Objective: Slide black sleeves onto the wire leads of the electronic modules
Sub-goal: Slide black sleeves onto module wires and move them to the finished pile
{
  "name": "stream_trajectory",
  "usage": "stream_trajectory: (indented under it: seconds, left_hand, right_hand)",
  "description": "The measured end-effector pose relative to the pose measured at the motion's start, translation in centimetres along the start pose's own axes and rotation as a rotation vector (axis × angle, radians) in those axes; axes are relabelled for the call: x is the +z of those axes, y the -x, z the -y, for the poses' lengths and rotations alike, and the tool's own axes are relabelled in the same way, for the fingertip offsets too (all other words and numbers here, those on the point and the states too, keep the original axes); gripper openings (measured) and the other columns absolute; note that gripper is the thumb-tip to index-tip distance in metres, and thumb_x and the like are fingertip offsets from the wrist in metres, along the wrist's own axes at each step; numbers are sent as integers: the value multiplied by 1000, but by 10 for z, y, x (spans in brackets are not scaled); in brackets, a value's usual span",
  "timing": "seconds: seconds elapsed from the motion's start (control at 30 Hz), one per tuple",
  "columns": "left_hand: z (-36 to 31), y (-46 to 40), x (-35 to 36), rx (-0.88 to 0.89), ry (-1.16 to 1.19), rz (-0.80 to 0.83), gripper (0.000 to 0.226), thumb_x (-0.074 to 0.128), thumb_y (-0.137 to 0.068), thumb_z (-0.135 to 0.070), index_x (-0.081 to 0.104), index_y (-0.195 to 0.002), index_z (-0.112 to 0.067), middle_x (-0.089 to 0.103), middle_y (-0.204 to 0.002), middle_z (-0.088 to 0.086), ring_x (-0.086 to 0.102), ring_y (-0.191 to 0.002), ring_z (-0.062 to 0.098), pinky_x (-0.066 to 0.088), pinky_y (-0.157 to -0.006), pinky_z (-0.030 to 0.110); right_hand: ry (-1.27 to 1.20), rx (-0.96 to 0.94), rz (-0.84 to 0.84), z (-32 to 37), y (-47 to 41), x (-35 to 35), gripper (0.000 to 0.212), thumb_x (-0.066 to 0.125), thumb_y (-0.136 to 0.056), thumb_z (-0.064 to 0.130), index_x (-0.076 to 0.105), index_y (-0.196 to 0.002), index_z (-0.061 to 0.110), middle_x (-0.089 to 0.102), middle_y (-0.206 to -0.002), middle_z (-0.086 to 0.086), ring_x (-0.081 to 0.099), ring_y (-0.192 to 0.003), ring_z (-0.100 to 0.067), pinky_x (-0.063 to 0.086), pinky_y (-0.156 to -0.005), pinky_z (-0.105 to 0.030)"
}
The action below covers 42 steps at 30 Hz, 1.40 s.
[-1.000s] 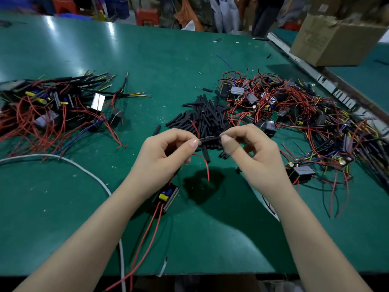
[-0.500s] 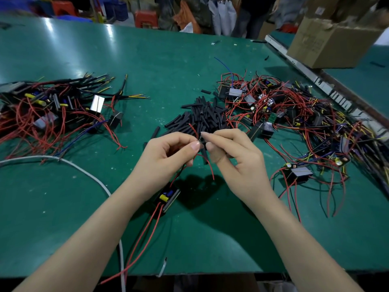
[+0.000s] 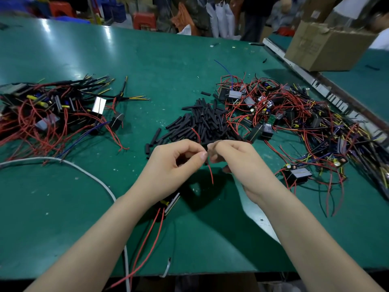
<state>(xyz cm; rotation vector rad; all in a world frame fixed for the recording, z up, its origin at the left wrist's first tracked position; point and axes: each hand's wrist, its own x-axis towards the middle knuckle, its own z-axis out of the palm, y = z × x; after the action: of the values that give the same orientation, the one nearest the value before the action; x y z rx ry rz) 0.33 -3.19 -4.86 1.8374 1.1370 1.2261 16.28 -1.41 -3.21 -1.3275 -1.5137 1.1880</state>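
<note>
Over the green table (image 3: 147, 60) — left hand (image 3: 170, 165) and right hand (image 3: 237, 163) both pinch one red wire lead (image 3: 210, 171).

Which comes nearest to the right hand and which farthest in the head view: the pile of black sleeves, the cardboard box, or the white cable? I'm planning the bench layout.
1. Pile of black sleeves, just beyond the right hand.
2. White cable, across the table on the left.
3. Cardboard box, far back on the right.

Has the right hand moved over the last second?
Yes. The right hand has closed in leftward toward the left hand, judged against the pile of black sleeves.
</note>
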Motion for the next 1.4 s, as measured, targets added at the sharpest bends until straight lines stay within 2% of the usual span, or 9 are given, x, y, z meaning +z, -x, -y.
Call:
stream_trajectory:
  seconds: [0.1,0.2,0.3,0.43,0.63,0.8,1.03,1.23,1.4]
  left_hand:
    - [-1,-2,-2,-59,57,-35,18,63,-90,-13,63,-76,-25,49,-54,-15,40,-53,0,34,-54,13]
    - [-4,-4,-2,-134,213,-79,20,59,-91,-8,63,-74,-19,47,-51,-12,39,-48,1,32,-48,11]
    - [-7,-4,-3,-166,323,-92,20,56,-92,-6,64,-75,-15,48,-50,-10,40,-47,-1,32,-47,9]
    - [-7,-5,-4,-244,485,8,18,59,-85,-17,67,-69,-21,45,-51,-8,36,-48,5,29,-47,15]
    - [-8,-9,-11,-332,678,77,17,60,-79,-18,67,-63,-20,37,-49,-8,29,-45,5,23,-44,18]
    - [-8,-8,-11,-344,730,167,20,57,-79,-19,66,-61,-19,36,-49,-9,31,-44,4,27,-43,16]
    - [-4,-9,-17,-444,1004,317,14,53,-81,-20,59,-69,-17,33,-48,-11,28,-42,4,22,-42,16]
    - [1,-8,-22,-546,1135,481,22,80,-65,-31,63,-71,-19,36,-48,-12,30,-44,1,21,-44,15]
    - [-1,-8,-21,-615,1103,504,26,86,-57,-33,68,-69,-20,38,-47,-12,32,-42,0,28,-38,11]
  right_hand:
    - [2,-196,-92,-2,7,1,18,63,-91,25,69,-75,26,64,-73,12,55,-69,1,42,-67,-10]
    - [214,-530,-305,-9,14,-4,6,64,-91,18,70,-91,20,64,-86,6,59,-79,-6,40,-71,-13]
    - [421,-737,-364,-15,16,-3,14,64,-90,13,72,-101,9,63,-91,1,58,-84,-16,43,-78,-22]
    - [566,-889,-401,-17,11,5,20,63,-89,8,72,-106,4,65,-93,-7,56,-84,-20,42,-83,-20]
    - [503,-993,-489,-19,12,8,16,65,-90,7,72,-103,2,68,-92,-8,60,-83,-21,50,-77,-34]
    - [567,-1034,-487,-15,11,8,19,64,-91,7,72,-107,3,68,-94,-10,61,-81,-28,49,-71,-42]
    - [670,-1082,-516,-8,8,10,28,72,-83,-2,73,-107,12,66,-97,-9,52,-88,-19,47,-66,-38]
    - [698,-981,-268,8,-2,-3,16,62,-92,21,77,-94,17,47,-114,3,49,-95,-25,33,-84,-24]
    - [830,-900,-70,24,-2,-7,20,55,-92,19,71,-89,7,57,-110,-13,45,-103,-29,27,-95,-21]
